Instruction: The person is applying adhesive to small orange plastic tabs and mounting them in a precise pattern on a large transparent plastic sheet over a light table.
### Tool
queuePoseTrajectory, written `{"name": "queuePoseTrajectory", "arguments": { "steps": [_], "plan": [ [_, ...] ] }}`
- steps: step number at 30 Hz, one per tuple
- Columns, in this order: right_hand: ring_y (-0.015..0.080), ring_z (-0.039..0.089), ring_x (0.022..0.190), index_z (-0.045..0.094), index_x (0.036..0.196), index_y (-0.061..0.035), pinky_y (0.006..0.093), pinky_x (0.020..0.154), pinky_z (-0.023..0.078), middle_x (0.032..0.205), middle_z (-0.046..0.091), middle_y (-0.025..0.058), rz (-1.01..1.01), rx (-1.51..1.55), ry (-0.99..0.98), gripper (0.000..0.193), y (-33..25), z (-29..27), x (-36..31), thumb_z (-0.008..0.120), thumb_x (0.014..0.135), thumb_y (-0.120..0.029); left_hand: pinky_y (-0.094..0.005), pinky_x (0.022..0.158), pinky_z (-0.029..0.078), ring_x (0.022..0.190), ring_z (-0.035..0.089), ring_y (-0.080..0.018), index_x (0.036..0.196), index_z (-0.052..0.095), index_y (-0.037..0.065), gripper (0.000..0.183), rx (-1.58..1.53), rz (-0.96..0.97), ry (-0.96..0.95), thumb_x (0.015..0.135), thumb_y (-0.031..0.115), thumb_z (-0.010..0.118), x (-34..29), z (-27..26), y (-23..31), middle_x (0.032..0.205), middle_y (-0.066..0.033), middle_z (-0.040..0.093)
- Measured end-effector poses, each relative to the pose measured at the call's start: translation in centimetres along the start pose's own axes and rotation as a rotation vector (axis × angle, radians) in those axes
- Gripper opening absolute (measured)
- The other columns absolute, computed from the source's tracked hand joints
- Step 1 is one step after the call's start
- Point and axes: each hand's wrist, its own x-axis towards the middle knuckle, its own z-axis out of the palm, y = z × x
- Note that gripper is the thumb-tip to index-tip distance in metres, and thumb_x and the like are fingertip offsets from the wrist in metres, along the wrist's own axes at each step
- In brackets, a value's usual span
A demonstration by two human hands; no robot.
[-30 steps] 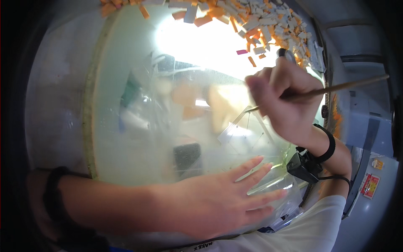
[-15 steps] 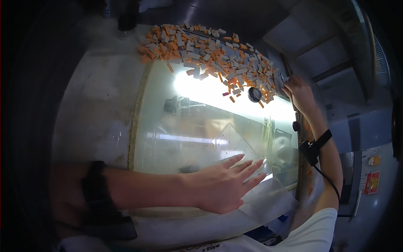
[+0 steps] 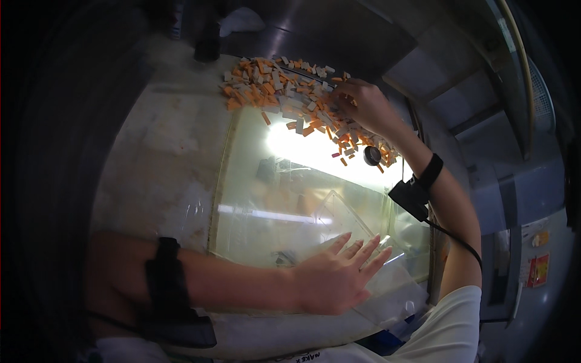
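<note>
My left hand (image 3: 333, 281) lies palm down, fingers spread, over the near side of a glossy, glass-like panel (image 3: 254, 233). Close by its fingertips is a clear, square-cornered plate (image 3: 333, 212) with small dots along its edges. At the panel's far side, many small rectangular orange and pale grey pieces (image 3: 266, 85) lie in a long heap. My right hand (image 3: 360, 103) reaches into the heap with its fingers curled down; its fingertips are hidden, and whatever they hold cannot be made out. Nearer than that hand, a round black-and-silver thing (image 3: 372, 156) sits at the heap's edge.
A strong light glares on the panel's far half. Left of the panel stretches a pale, stained work surface (image 3: 163, 145). A dark cylindrical object (image 3: 207, 49) and a whitish crumpled thing (image 3: 242, 22) are behind. Clear film (image 3: 393, 296) hangs over the near right corner.
My right hand has moved left from the heap's right end into its middle. My left hand stays spread over the panel. The whole view has shifted slightly.
</note>
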Motion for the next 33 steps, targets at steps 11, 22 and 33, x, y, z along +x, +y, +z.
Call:
{"name": "queuePoseTrajectory", "arguments": {
  "steps": [11, 22, 33],
  "plan": [
    [0.0203, 0.059, 0.067, 0.064, 0.079, -0.0069, 0.031, 0.063, 0.048, 0.076, 0.059, 0.0068, -0.045, 0.057, 0.06, 0.013, -1.0, 1.5, 1.8, 0.062, 0.067, -0.003, -0.0453, 0.095, 0.031, 0.106, 0.046, -0.0373, 0.128, 0.027, -0.002, 0.061, 0.105, 0.054, 0.083, 0.08, 0.031, 0.048, -0.2, 0.7, -0.1, 0.126, -0.029, 0.032],
    [0.0095, 0.056, 0.06, 0.062, 0.076, -0.0049, 0.0235, 0.056, 0.044, 0.065, 0.061, 0.0042, 0.357, 0.49, 0.096, 0.007, -3.2, -2.9, -4.8, 0.06, 0.072, -0.01, -0.0453, 0.097, 0.027, 0.115, 0.038, -0.0357, 0.126, 0.032, -0.001, 0.064, 0.224, 0.052, -0.003, 0.075, 0.032, 0.054, -0.3, 0.8, -0.1, 0.13, -0.0279, 0.026],
    [0.0077, 0.056, 0.06, 0.057, 0.07, -0.0021, 0.0218, 0.052, 0.044, 0.067, 0.061, 0.0037, 0.518, 0.781, -0.379, 0.006, -9.6, -2.7, -10.1, 0.061, 0.071, -0.005, -0.045, 0.096, 0.027, 0.119, 0.032, -0.033, 0.124, 0.035, 0.001, 0.062, 0.285, 0.08, -0.065, 0.076, 0.033, 0.055, -0.2, 0.5, -0.2, 0.131, -0.028, 0.023]
  ]
}}
